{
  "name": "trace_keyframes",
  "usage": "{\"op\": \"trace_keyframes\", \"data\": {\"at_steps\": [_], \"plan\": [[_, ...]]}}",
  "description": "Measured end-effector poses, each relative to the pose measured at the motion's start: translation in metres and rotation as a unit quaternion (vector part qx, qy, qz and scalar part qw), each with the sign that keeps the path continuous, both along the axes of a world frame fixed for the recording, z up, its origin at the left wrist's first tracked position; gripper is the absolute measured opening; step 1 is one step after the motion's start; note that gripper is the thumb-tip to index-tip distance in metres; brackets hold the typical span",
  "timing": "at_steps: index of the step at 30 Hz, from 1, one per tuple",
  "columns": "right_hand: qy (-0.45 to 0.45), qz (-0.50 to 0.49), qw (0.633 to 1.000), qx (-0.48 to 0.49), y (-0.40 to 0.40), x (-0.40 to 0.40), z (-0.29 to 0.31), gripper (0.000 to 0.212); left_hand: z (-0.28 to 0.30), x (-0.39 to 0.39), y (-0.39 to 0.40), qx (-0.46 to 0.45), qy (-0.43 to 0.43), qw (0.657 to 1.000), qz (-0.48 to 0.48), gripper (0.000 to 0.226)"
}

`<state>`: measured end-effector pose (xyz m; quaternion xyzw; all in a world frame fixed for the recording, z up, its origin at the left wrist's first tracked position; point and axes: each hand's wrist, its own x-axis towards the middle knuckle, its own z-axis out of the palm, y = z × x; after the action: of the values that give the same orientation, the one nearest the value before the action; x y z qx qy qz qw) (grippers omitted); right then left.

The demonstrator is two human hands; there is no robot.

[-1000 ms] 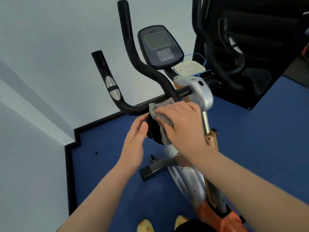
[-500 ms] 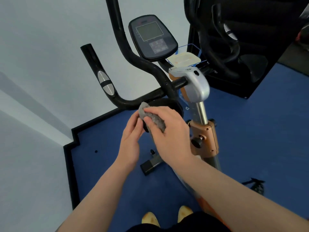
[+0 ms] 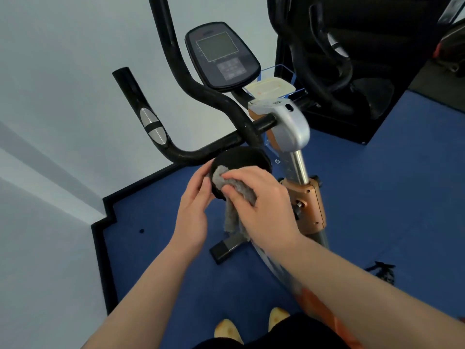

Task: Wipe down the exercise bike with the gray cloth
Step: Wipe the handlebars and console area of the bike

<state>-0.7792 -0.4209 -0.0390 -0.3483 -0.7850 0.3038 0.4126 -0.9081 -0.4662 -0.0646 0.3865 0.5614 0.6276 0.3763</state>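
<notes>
A: On blue floor by the white wall: bike (image 3: 289, 127), frame heavy and rigid, no risk of shifting under a wipe. Long axis running from near the feet away toward the console (image 3: 222, 55), handlebars (image 3: 191, 96) forking up and left.

B: And the part under work?

A: Black round pad (image 3: 239, 158) below the handlebar junction, just left of the silver post. Probably a firm padded face, tolerant of pressure; best steadied at the rim.

B: Steadied already?

A: Yes. Left hand (image 3: 192, 212) against the pad's left edge, fingers lightly curved on the rim, touching more than clutching.

B: Cloth?

A: Gray cloth (image 3: 232, 197), soft, light, limp. Bunched under the right hand (image 3: 264, 207), fingers curled over it and pressing it onto the pad's near face. Loose tail hanging straight down below the hand, so long axis near vertical, upper corner poking left toward the left thumb.

B: Best hold?

A: By the bunched middle, as now; tail likely to flop and drag otherwise.
</notes>
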Motion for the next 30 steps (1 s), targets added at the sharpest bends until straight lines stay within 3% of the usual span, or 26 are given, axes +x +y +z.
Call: {"op": "trace_keyframes", "data": {"at_steps": [5, 10, 16, 20, 26, 30], "plan": [[-0.051, -0.043, 0.995, 0.071, 0.016, -0.013, 0.009, 0.02, -0.002, 0.001, 0.001, 0.007, 0.0, 1.0, 0.005, 0.035], [-0.047, -0.035, 0.998, -0.008, -0.004, 0.002, 0.004, 0.02, 0.0, 0.0, 0.001, 0.006, 0.011, 1.0, 0.007, 0.034], [-0.09, -0.086, 0.991, 0.052, 0.001, -0.017, 0.013, 0.02, 0.006, 0.008, 0.005, 0.002, 0.052, 0.997, 0.057, 0.041], [-0.055, -0.044, 0.998, -0.008, -0.005, 0.002, 0.005, 0.022, 0.006, 0.012, 0.004, -0.004, 0.08, 0.994, 0.074, 0.032], [-0.063, -0.073, 0.995, 0.011, -0.002, -0.015, 0.01, 0.022, 0.005, 0.017, 0.006, -0.012, 0.09, 0.99, 0.11, 0.032], [-0.038, -0.008, 0.998, -0.043, -0.001, 0.011, 0.013, 0.019, 0.007, 0.011, 0.007, -0.018, 0.101, 0.99, 0.098, 0.035]]}}
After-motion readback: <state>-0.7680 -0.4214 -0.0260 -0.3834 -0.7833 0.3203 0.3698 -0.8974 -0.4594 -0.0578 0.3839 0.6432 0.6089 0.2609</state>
